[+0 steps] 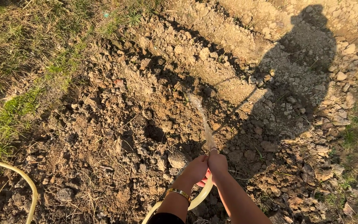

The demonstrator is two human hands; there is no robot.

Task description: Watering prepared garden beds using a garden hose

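Taking the dug soil patch (146, 108) as my landmark: to its left runs a strip of grass (17, 83), green and straw-dry, thin blades lying flat. At the patch's lower left corner a loop of the pale yellow hose (25, 182) curves over the dirt, smooth and round, a soft tube against the rough ground. The patch itself is brown, broken into coarse clods and crumbs, with dry stalks scattered through it.

At the patch's lower edge, the hose (199, 197) comes up again from beneath my arms. My left hand (195, 169), a gold bangle (179, 192) on its wrist, is curled around the hose end, and my right hand (218, 162) is closed on it too, pressed against the left, fingers pinching the mouth. From there a thin, glittering stream of water (201, 120) shoots up into the middle of the patch.

To the right of the patch lies my shadow (295, 83), dark across paler, stonier earth, with sparse grass tufts beyond.
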